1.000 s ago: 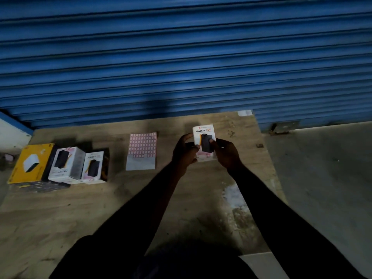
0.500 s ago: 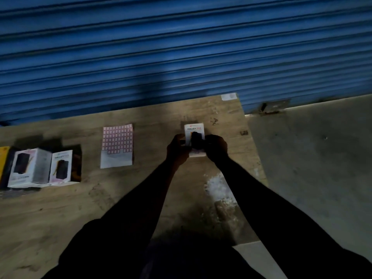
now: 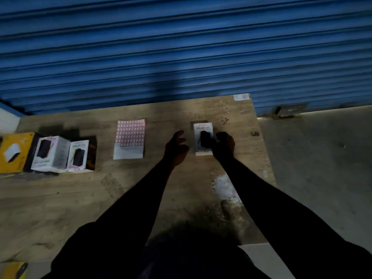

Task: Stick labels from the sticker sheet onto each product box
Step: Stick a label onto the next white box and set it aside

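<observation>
Product box (image 3: 203,137) near right edge of table (image 3: 261,158)

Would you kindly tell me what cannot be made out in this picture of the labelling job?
Head view: whether the white box bears a label; too dim and small, and the right hand covers its right edge.
Head view: the right hand's grip; lost in shadow.
Head view: print on the sticker sheet; too small.
Head view: the yellow box; cut off by the left edge.

Your arms reach far; your left hand (image 3: 175,148) hovers, fingers loosely spread; your right hand (image 3: 223,147) grips the white box (image 3: 202,128).
</observation>
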A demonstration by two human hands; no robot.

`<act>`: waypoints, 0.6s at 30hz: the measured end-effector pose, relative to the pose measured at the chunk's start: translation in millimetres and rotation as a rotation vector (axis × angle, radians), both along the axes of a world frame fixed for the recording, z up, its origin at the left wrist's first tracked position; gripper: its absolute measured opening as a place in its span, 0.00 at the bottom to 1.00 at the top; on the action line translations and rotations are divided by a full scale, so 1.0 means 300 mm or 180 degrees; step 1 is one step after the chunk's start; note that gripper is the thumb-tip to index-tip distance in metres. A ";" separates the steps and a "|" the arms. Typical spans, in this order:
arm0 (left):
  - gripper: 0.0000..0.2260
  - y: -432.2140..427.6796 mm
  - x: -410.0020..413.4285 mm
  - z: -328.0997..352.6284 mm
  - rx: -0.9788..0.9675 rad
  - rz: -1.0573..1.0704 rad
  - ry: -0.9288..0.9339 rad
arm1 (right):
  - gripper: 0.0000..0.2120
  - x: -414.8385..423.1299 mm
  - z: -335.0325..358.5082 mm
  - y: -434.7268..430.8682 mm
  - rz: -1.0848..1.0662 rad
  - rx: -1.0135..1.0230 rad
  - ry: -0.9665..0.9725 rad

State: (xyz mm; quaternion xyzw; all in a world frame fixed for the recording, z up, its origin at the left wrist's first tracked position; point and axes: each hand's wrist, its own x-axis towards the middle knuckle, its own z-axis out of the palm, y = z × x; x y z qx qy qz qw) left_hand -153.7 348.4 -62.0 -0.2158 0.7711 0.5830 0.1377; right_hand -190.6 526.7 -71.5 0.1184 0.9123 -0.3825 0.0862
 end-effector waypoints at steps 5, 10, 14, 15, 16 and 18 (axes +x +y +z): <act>0.29 -0.155 0.084 0.022 -0.0403 0.0203 0.0073 | 0.11 0.049 0.075 -0.142 -0.0303 -0.0203 0.0601; 0.26 -0.306 0.177 0.056 -0.0597 0.0478 0.0219 | 0.10 0.109 0.099 -0.354 0.1563 -0.0262 0.0989; 0.23 -0.480 0.267 0.086 -0.0516 0.0531 0.0317 | 0.05 0.205 0.113 -0.551 0.1087 -0.0746 0.1014; 0.22 -0.536 0.290 0.088 -0.0516 0.0617 0.0342 | 0.06 0.223 0.114 -0.611 0.1203 -0.0765 0.0946; 0.22 -0.593 0.313 0.093 -0.0521 0.0718 0.0317 | 0.06 0.249 0.130 -0.668 0.1298 -0.0812 0.0832; 0.21 -0.698 0.359 0.110 -0.0696 0.0751 0.0153 | 0.08 0.288 0.142 -0.772 0.1480 -0.0791 0.0685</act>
